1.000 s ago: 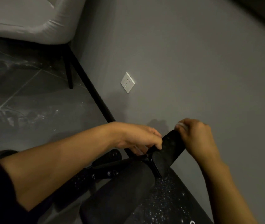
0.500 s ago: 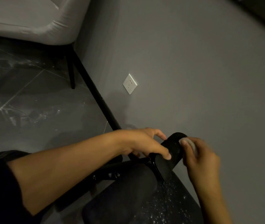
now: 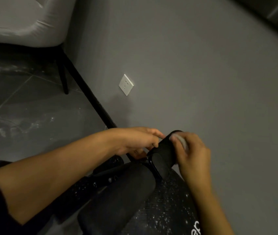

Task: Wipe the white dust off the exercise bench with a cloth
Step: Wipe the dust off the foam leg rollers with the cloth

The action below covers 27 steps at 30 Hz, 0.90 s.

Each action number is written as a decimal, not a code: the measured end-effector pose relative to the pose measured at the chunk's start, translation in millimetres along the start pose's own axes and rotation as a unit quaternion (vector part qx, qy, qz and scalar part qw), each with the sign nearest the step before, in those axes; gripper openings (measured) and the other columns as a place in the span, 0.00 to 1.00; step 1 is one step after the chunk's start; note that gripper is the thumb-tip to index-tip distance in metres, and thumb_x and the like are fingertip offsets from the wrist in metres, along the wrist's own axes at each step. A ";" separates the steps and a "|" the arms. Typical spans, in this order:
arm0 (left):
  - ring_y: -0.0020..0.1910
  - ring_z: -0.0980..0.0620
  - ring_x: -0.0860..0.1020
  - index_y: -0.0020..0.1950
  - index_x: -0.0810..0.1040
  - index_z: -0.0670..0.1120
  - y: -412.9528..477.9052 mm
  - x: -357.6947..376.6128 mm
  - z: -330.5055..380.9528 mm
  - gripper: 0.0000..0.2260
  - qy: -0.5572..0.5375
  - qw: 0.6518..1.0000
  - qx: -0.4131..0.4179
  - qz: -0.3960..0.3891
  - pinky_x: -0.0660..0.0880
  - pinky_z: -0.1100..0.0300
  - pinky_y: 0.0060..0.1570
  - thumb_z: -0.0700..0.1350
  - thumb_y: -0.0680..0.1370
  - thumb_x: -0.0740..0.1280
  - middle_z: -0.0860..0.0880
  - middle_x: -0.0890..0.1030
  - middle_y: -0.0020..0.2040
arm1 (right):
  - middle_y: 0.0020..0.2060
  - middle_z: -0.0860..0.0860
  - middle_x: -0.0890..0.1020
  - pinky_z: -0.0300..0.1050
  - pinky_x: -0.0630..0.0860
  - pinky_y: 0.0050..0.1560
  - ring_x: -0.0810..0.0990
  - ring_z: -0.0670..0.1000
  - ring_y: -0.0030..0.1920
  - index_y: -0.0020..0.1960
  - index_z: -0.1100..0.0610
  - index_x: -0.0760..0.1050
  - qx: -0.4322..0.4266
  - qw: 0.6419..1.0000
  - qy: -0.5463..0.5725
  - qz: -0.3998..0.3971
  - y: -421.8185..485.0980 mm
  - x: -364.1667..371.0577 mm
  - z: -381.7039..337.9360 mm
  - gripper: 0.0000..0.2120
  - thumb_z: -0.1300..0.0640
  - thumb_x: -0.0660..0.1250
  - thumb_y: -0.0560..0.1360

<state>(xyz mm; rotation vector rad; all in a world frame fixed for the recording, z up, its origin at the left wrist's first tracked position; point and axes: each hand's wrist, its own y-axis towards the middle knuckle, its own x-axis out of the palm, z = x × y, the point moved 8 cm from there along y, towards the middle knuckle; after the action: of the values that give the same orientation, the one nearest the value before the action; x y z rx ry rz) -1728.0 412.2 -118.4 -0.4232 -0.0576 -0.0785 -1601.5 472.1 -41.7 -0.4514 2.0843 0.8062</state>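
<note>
Nearest to me, at the bottom of the view, the black padded exercise bench [image 3: 167,211] shows a thick scatter of white specks over its flat pad. More specks dot its black metal frame [image 3: 90,185] to the left, so I judge the main surface has not been wiped yet. Just beyond, at the bench's far end, sits the black cylindrical foam roller [image 3: 164,150], which looks clean on the side I can see. The left hand [image 3: 134,141] steadies it, its grip curled round the roller's left side. The right hand [image 3: 193,154] has its grip pinched on a small pale grey cloth [image 3: 181,140], bunched under the fingers and pressed against the roller's upper right end. That hand is blurred, so I can't tell more of the cloth's shape. I'd put the job at an early stage: one roller in hand, the pad and frame left to do. Farther out lie the dark marbled floor tiles [image 3: 26,112], then a white wall socket [image 3: 126,84] on the grey wall [image 3: 202,73], and a pale upholstered chair [image 3: 21,19] in the far corner.
</note>
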 end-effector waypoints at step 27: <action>0.39 0.52 0.74 0.74 0.68 0.58 5.2 4.4 -8.0 0.18 0.016 0.999 -0.003 -0.050 0.73 0.57 0.43 0.46 0.84 0.59 0.49 0.75 0.44 | 0.43 0.42 0.83 0.32 0.75 0.42 0.82 0.43 0.45 0.49 0.48 0.82 0.063 0.991 0.120 0.001 -49.0 -0.1 -22.9 0.05 0.53 0.67 0.79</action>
<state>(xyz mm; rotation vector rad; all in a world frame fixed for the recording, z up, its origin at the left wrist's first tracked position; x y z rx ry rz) -1722.8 413.3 -127.5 -0.4259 -0.0478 -0.1835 -1587.0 420.8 -50.2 -0.4964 2.3433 0.6410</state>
